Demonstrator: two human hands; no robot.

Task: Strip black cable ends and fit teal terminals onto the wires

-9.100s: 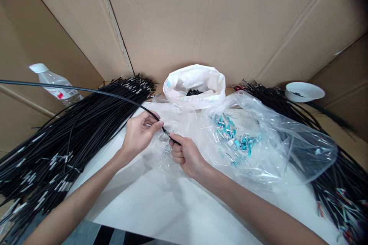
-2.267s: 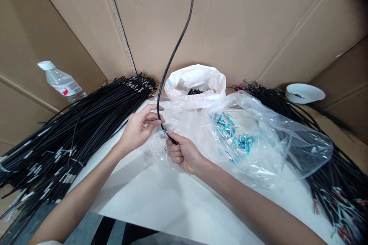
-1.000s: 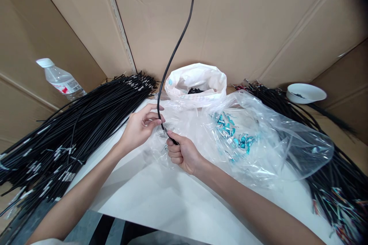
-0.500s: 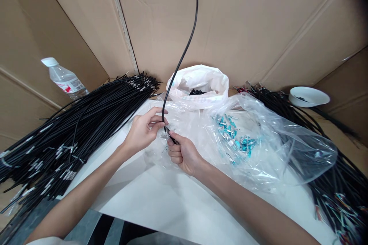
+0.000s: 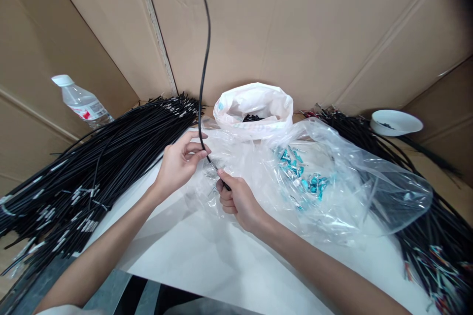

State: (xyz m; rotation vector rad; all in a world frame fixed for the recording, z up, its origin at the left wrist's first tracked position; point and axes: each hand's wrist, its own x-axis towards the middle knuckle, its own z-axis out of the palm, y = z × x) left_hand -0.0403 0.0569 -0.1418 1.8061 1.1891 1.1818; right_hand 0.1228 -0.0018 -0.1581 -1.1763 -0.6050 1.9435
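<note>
Left hand (image 5: 180, 165): thumb and fingers pinched together on a single thin black cable (image 5: 203, 66), grip placed just above its lower end. From there the cable rises almost straight up in front of the brown cardboard wall (image 5: 332, 24), bare stripped tip at the top.

Right hand (image 5: 238, 199): grip closed on the cable's lower end, thumb and forefinger clamped around a small piece fitted there; too small to make out. Both hands sit close together, above the white worktop (image 5: 207, 261).

Under the hands: crumpled clear plastic bag (image 5: 351, 187) spread on the worktop, holding a scatter of small teal-and-silver terminals (image 5: 301, 177) to the right of the right hand.

Left side: large heap of black cables (image 5: 84, 172), with a clear plastic water bottle (image 5: 83, 103) behind it. Behind the hands: white plastic bag (image 5: 254, 108), open-topped, dark bits inside. Far right: a second heap of black cables (image 5: 424, 226) and a shallow white bowl (image 5: 396, 122).
</note>
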